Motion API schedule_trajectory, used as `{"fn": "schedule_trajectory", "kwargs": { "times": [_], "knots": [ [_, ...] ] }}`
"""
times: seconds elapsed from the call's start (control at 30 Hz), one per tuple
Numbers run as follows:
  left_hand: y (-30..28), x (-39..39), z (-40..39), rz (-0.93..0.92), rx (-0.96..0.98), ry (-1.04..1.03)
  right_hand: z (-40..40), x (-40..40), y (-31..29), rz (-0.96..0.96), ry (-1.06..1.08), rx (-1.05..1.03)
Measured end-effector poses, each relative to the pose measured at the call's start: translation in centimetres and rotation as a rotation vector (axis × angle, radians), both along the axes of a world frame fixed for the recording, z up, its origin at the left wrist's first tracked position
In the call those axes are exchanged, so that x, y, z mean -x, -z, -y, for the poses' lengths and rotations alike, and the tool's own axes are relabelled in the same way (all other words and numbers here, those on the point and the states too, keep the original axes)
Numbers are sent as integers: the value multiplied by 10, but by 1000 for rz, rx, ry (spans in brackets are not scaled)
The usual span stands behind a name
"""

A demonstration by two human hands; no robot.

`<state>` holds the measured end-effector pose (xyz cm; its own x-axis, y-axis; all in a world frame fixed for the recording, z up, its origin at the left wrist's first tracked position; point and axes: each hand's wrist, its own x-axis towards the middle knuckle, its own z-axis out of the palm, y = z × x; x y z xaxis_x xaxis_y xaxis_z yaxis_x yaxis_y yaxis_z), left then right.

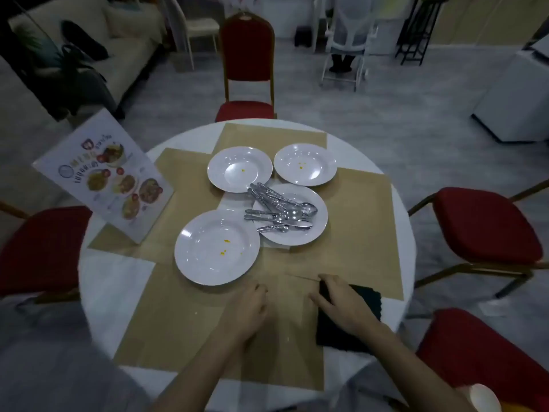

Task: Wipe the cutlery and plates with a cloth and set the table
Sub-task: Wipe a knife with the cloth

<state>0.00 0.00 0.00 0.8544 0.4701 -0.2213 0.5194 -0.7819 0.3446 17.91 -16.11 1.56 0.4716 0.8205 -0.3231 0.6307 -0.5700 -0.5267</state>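
Both hands low on round counter (118, 281): right hand (341, 304) flat on dark cloth (347, 319), fingers spread, pinching nothing; left hand (249, 307) beside it, fingers loosely curled, holding nothing. Near plate (217, 248) with yellow specks. Right plate (292, 215) carries cutlery (279, 209) pile. Two far plates (239, 169) (305, 165), each with yellow speck. Menu card (104, 176) at left edge.

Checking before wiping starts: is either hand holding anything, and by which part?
The right hand rests on the dark square cloth, fingers at its far left edge; a grip cannot be told. The left hand holds nothing.
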Motion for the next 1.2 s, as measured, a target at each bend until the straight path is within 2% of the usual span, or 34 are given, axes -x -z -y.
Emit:
{"fn": "schedule_trajectory", "kwargs": {
  "times": [0.17, 0.3, 0.4, 0.5, 0.6, 0.83, 0.9, 0.97, 1.1, 1.2],
  "knots": [
    [29, 3, -14, 127, -33, 38, 1, 10, 28, 297, 238, 6],
    [52, -5, -24, 141, -133, 114, 7, 19, 58, 364, 396, 119],
    [62, -18, -26, 134, -147, 166, 12, 31, 80, 392, 412, 254],
    [69, -33, -30, 120, -145, 204, 15, 33, 89, 481, 355, 248],
    [76, -46, -32, 127, -138, 199, 23, 22, 91, 560, 355, 100],
    [80, -62, -32, 294, -104, 108, -2, -2, 55, 294, 499, -371],
    [80, -65, -33, 322, -91, 65, -21, -16, 48, 321, 435, -471],
    [84, -66, -32, 337, -90, 28, -35, -33, 53, 405, 261, -483],
    [93, -64, -25, 369, -62, -51, -32, -51, 86, 513, -206, -329],
    [99, -61, -22, 385, -21, -87, -18, -56, 107, 485, -358, -254]
  ]
}}
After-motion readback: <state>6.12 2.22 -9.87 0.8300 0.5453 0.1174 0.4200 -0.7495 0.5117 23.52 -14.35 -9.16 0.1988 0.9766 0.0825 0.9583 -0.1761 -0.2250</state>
